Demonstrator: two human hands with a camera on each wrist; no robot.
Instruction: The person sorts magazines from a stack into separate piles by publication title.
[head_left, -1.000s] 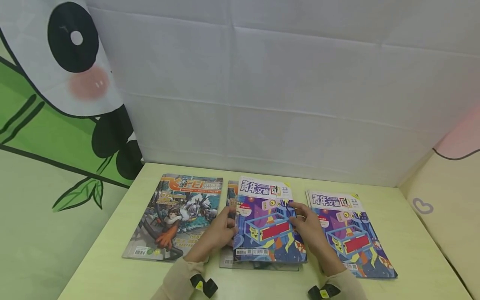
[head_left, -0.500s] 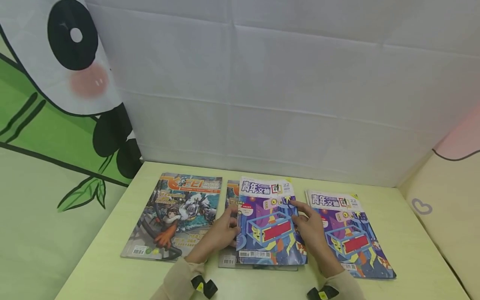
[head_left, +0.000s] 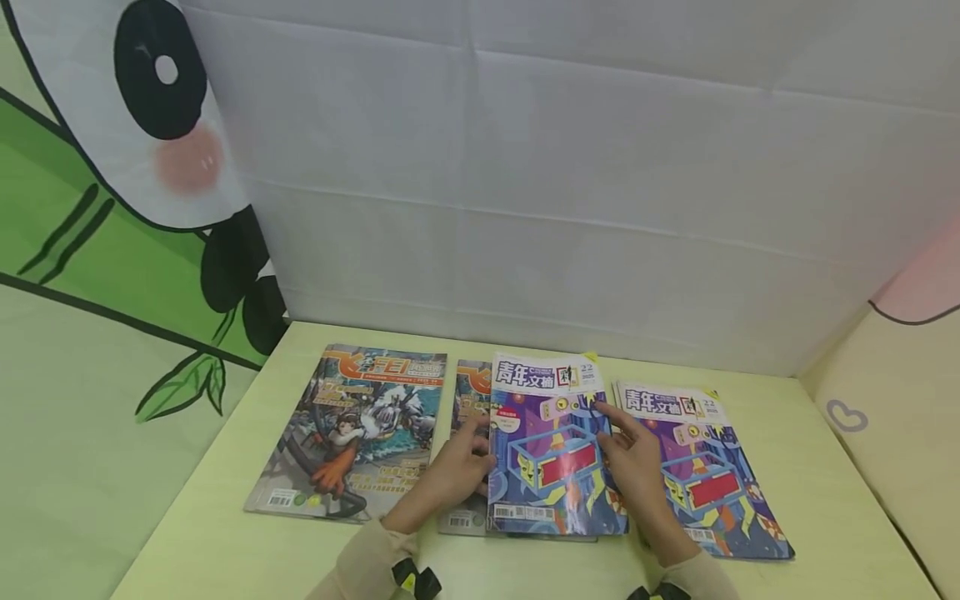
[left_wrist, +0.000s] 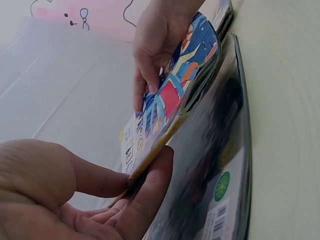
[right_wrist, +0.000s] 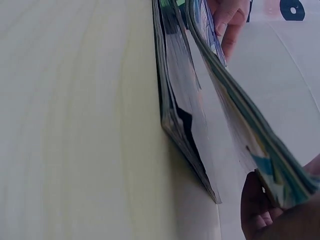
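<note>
A purple magazine (head_left: pixel 551 454) is held by both hands above a grey magazine (head_left: pixel 468 404) in the middle of the table. In the left wrist view, my left hand (left_wrist: pixel 45 185) pinches its spine edge between thumb and fingers. The opposite edge is gripped by my right hand (head_left: pixel 637 467), the thumb on the cover. In the right wrist view, a gap separates the raised purple magazine (right_wrist: pixel 260 135) from the grey magazine (right_wrist: pixel 175 70) lying below. Most of the grey cover is hidden under the purple one in the head view.
Another grey magazine (head_left: pixel 352 450), with a comic-style cover, lies at the left of the pale yellow table (head_left: pixel 195 517). To the right sits a stack topped by a matching purple magazine (head_left: pixel 720 500), partly behind my right hand. A white cloth wall (head_left: pixel 525 208) rises behind the table.
Both hands have shifted a little to the right, carrying the purple magazine with them. More of the grey magazine's left side shows now. The outer magazines stay where they were.
</note>
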